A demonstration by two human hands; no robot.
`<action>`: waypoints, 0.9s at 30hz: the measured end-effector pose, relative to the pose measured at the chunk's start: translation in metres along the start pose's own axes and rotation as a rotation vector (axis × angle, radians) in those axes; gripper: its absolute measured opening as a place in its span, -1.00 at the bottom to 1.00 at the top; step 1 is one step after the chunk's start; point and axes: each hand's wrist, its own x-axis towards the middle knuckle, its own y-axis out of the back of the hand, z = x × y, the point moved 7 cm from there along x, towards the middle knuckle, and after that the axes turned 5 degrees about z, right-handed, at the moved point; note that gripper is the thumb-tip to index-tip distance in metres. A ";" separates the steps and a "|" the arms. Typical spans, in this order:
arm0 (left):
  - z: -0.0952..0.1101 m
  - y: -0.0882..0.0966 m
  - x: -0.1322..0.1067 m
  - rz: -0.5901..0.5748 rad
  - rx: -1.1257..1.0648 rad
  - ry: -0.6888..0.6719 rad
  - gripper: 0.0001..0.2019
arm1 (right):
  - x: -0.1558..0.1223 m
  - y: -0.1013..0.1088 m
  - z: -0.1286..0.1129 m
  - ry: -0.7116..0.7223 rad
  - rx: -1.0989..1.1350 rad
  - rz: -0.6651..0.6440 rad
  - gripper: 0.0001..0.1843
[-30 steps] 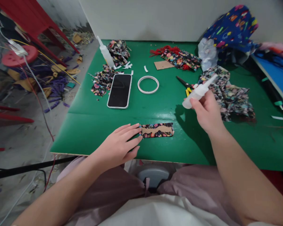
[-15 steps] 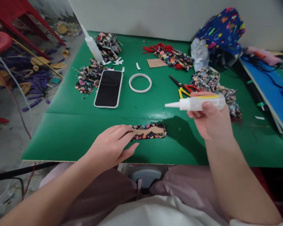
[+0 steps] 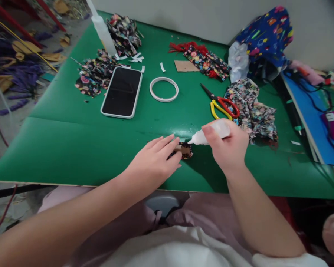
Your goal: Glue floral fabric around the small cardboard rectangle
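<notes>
My left hand [image 3: 156, 159] lies with fingers stretched over a small cardboard strip wrapped in dark floral fabric [image 3: 187, 151]. Most of the strip is hidden under the hand; its right end shows bare brown card between the folded fabric edges. Wrapped around a white squeeze bottle with a pointed nozzle [image 3: 215, 132] is my right hand [image 3: 232, 146]. The bottle tilts down to the left, its tip at the strip's upper edge by my left fingertips. Whether the tip touches cannot be made out.
Beyond my hands lie a phone [image 3: 122, 92], a tape ring [image 3: 164, 89] and red-and-yellow scissors [image 3: 221, 105]. A second nozzle bottle [image 3: 103, 35] stands by floral scraps [image 3: 96, 72]. Further right are crumpled floral cloth [image 3: 256, 109], a cardboard piece [image 3: 186, 66] and a blue board [image 3: 308, 115].
My right hand has brought the bottle down and left to the strip. My left hand has slid right along the strip and covers more of it. The view has shifted slightly.
</notes>
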 end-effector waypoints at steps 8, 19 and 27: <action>-0.005 -0.006 -0.005 0.004 -0.004 0.008 -0.82 | -0.003 -0.006 -0.014 0.185 -0.119 -0.034 -0.60; -0.006 -0.003 -0.002 0.021 -0.030 0.014 -0.78 | -0.006 -0.007 -0.021 0.304 -0.140 -0.004 -0.64; -0.006 -0.004 -0.003 0.025 -0.055 0.012 -0.74 | -0.014 0.008 -0.031 0.312 -0.124 0.014 -0.69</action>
